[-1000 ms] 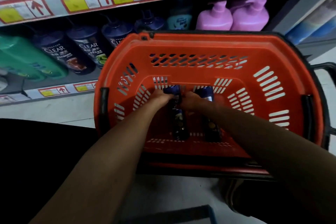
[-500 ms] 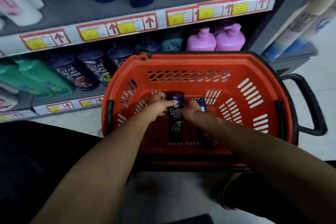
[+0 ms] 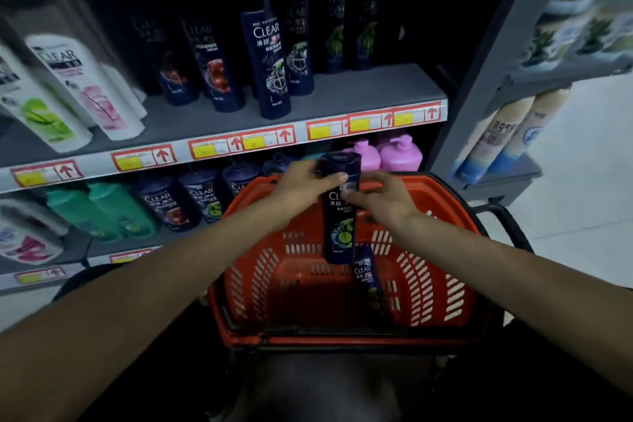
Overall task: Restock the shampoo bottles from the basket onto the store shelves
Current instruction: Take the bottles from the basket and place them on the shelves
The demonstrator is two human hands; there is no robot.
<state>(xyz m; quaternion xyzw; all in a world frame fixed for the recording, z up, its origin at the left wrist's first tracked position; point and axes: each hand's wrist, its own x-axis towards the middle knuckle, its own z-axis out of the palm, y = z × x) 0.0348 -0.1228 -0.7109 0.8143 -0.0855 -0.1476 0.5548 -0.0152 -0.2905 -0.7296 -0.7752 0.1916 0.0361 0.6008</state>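
A dark blue CLEAR shampoo bottle [image 3: 339, 226] with a green label hangs upright above the orange basket [image 3: 442, 284]. My left hand [image 3: 303, 187] grips its upper part near the cap. My right hand [image 3: 383, 197] touches the bottle's right side with fingers on the label. A second dark CLEAR bottle [image 3: 368, 279] lies inside the basket, leaning toward the right. On the middle shelf [image 3: 370, 92] stand several matching dark bottles [image 3: 269, 58], with bare grey room at its right end.
White CLEAR bottles [image 3: 85, 86] fill the shelf's left. The lower shelf holds green bottles [image 3: 113, 209], dark bottles and pink pump bottles [image 3: 399, 152]. A grey upright post [image 3: 479, 79] borders the shelf on the right; a neighbouring rack holds spray cans [image 3: 507, 134].
Both hands lifted one dark bottle out of the basket to above its far rim. My view tilted up, bringing the middle shelf into sight.
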